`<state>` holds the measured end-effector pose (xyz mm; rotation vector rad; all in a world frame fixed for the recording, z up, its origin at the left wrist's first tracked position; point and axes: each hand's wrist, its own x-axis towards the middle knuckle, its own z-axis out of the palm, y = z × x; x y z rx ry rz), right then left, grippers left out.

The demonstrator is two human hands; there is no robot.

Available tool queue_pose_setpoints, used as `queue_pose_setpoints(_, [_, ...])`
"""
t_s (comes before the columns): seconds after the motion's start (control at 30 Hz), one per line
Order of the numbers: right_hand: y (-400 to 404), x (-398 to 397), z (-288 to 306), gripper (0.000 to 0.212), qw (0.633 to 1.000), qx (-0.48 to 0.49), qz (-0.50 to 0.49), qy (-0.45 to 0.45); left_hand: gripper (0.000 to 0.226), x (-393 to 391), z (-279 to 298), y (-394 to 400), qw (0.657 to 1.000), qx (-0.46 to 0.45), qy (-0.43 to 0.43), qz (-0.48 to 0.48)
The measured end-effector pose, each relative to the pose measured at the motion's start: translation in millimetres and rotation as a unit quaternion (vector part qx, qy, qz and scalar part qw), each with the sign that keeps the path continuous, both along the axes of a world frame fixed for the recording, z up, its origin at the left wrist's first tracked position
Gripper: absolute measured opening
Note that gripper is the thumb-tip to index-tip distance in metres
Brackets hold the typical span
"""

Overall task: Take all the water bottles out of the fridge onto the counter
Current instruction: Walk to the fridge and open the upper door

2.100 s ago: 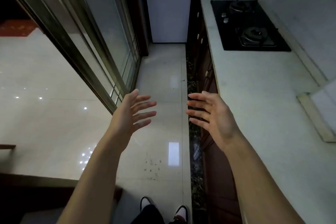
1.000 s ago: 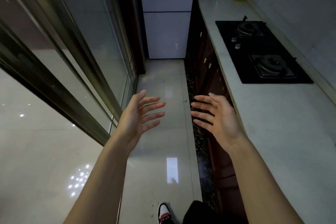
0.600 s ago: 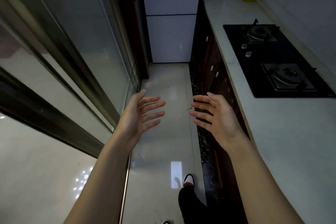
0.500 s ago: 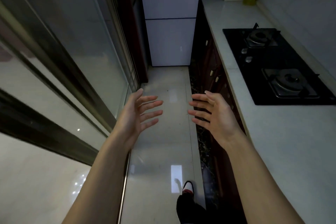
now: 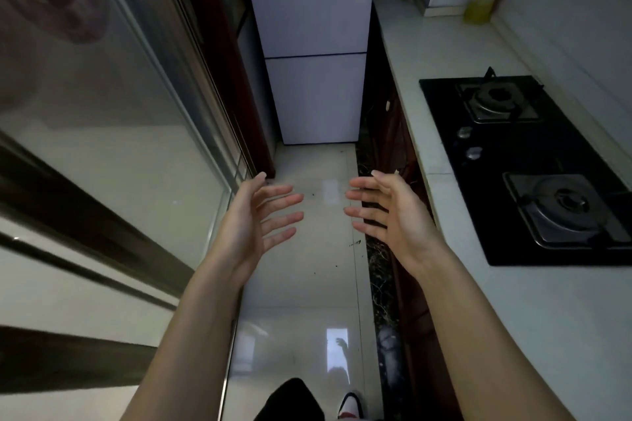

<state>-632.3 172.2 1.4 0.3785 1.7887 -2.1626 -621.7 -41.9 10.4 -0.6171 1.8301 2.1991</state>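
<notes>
A tall white fridge (image 5: 313, 55) stands at the far end of a narrow kitchen aisle, all its doors closed. No water bottle shows anywhere. The pale counter (image 5: 533, 311) runs along the right side. My left hand (image 5: 254, 225) and my right hand (image 5: 390, 215) are held out in front of me over the floor, palms facing each other, fingers spread and straight. Both hands hold nothing. They are well short of the fridge.
A black two-burner gas hob (image 5: 533, 161) is set into the counter. A yellow-green bottle (image 5: 478, 8) stands at the counter's far end. Dark cabinet fronts (image 5: 393, 133) line the right of the aisle, a sliding glass door (image 5: 113, 106) the left.
I have walked down the aisle toward the fridge; it and the hob look larger and nearer. My hands keep the same spread pose.
</notes>
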Motion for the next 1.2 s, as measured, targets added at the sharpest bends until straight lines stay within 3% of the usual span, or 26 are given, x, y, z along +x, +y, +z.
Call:
queue_pose_setpoints(0.5, [-37.0, -161.8, -14.9, 0.040, 0.999, 0.039, -0.019, -0.012, 0.055, -171.6, -23.9, -42.2, 1.000, 0.014, -0.017, -0.020])
queue_pose_setpoints(0.83, [-96.7, -292.7, -3.3, 0.056, 0.997, 0.002, -0.063, -0.036, 0.055, -311.0, -7.1, -107.4, 0.998, 0.005, 0.002, -0.062])
queue_pose_setpoints(1.2, [-112.3, -380.9, -9.2, 0.060, 0.996, 0.020, -0.071, -0.055, 0.053, -406.0, -18.2, -124.1, 0.998, 0.013, -0.012, -0.067])
